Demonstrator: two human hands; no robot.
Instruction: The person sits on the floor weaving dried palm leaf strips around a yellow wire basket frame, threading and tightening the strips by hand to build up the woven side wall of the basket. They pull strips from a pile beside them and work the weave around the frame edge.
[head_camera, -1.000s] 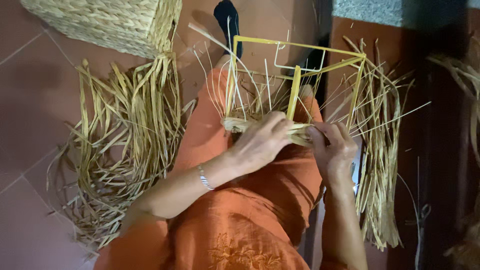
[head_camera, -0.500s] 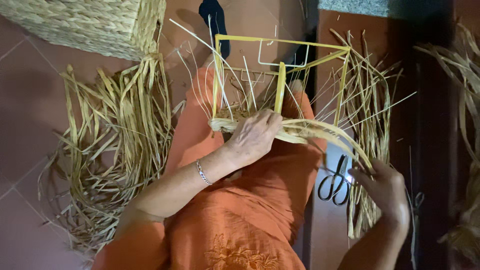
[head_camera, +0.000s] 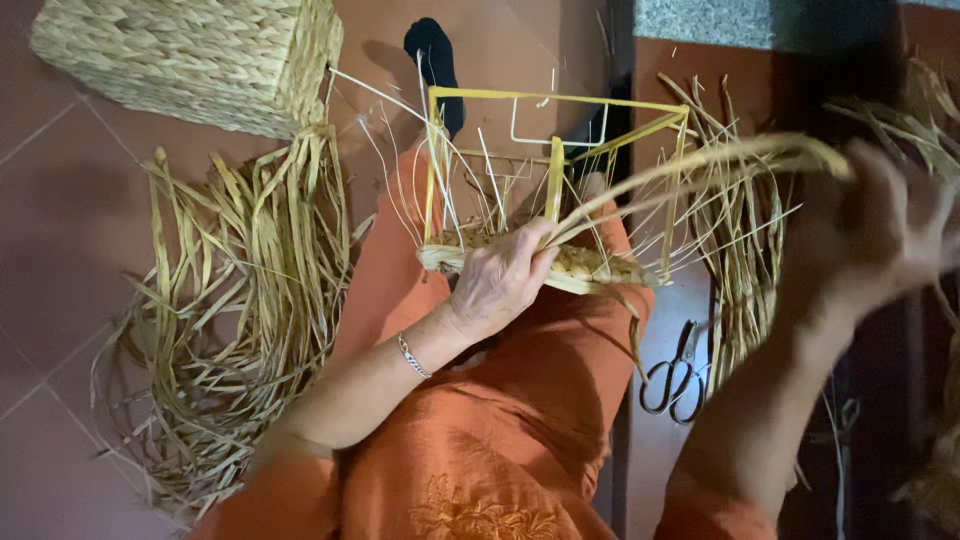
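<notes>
The right hand (head_camera: 885, 225) has swung up and out from beside the scissors (head_camera: 678, 378), drawing its gripped straw strand (head_camera: 690, 165) taut across the yellow wire frame (head_camera: 555, 150). The left hand (head_camera: 497, 285) stays clamped on the woven base (head_camera: 590, 268) resting on the orange-clad lap, loose straw (head_camera: 235, 310) piled alongside.

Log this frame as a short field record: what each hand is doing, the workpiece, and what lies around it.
left hand: pressing on the woven base of the yellow wire frame, which rests on the lap
right hand: raised at the right, blurred, pulling a straw strand taut away from the frame
workpiece: frame with only its bottom woven
floor, left: loose straw pile, woven basket
floor, right: scissors, more straw
</notes>
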